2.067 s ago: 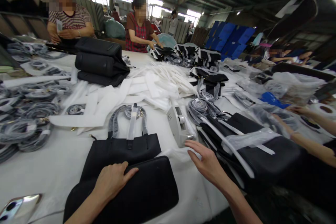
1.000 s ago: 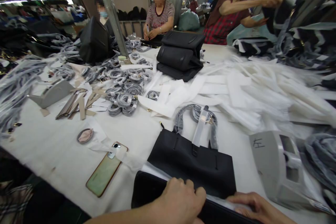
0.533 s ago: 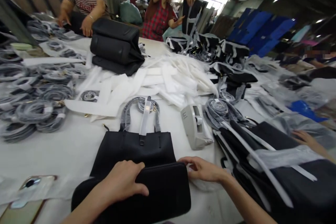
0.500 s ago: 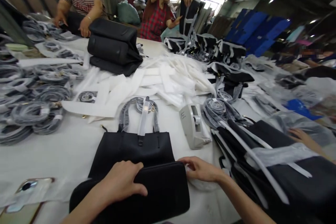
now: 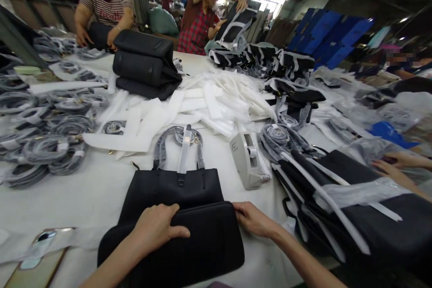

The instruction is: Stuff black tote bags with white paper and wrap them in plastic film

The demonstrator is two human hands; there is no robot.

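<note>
Your black leather handbag (image 5: 168, 186) lies toward the worktop's (image 5: 84, 207) near edge, its grey film-wrapped handles (image 5: 160, 153) pointing away from you, probably so that the rounded black panel (image 5: 209, 243), likely its base, faces you. Your left hand (image 5: 151, 227) rests across that panel, thumb spread wide from the fingers, seemingly to steady it. Your right hand (image 5: 251, 218) has its fingers drawn narrow at the panel's upper right corner; whether they pinch it, I cannot tell.

Beyond that hand stands a grey plastic tape dispenser (image 5: 241, 159), handy but limiting forward movement. Stacked black bags (image 5: 388, 220) hide the worktop's right edge and hem in your right forearm. Leftward you have more room: bare worktop stretches between handbag, green-gold phone (image 5: 37, 263) and film-wrapped strap coils (image 5: 47, 148).
</note>
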